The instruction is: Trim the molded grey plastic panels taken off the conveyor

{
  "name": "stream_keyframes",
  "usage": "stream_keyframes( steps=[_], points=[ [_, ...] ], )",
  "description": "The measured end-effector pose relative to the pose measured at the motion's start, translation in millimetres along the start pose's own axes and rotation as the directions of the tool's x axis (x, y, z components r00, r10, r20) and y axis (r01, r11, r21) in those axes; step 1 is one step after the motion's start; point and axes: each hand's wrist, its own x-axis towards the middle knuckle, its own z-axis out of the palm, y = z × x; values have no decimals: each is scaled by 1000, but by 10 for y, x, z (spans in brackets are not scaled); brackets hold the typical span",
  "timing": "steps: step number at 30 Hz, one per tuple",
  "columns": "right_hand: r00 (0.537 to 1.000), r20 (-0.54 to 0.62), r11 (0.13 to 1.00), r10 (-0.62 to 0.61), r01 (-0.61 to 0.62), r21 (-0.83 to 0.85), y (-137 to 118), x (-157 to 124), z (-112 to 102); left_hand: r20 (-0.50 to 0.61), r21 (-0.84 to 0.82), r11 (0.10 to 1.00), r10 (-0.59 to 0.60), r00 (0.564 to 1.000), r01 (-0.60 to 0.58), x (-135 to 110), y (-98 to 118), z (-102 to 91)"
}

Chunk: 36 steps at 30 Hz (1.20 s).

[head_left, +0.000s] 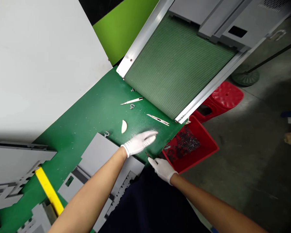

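Observation:
My left hand (pixel 141 142), in a white glove, is stretched out low over the green tabletop (pixel 97 110), fingers extended, with nothing visible in it. Near the table's edge, my gloved right hand (pixel 163 169) is closed around a thin dark item whose tip pokes out by the thumb; its kind is too small to tell. A grey plastic panel (pixel 100 152) lies below my left forearm, partly covered by it. Beyond my left hand are a utility knife (pixel 158 119), a second utility knife (pixel 132 101) and a pale half-moon piece (pixel 124 126).
A green ribbed conveyor belt (pixel 179 64) carries a grey housing (pixel 235 26). Beside the table stand a red bin (pixel 208 150) with dark scraps and a red stool (pixel 228 94). Small grey hooks (pixel 132 106), a yellow bar (pixel 49 191) and more grey panels (pixel 12 165) lie leftward.

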Motion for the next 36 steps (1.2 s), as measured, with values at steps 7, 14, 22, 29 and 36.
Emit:
stream_keyframes(
  steps=[7,14,22,29,36],
  points=[
    [998,-61,994,-22,28,104,-4,-118,30,-707,284,512,-460,537,811,-526,-1060,-1248],
    [988,-32,988,-154,154,-18,-448,184,-51,-477,113,644,-633,610,757,-849,-1425,-1257],
    [970,54,963,-237,242,-121,-1404,946,-37,-406,109,619,-686,603,778,-729,-1424,-1243],
    [973,72,965,-219,227,-136,-1867,1265,72,-360,32,673,-682,637,739,-755,-1510,-1343],
    [974,-10,961,-226,221,-168,-1832,1304,190,-373,-58,760,-618,692,648,-855,-1606,-1375]
  ],
)
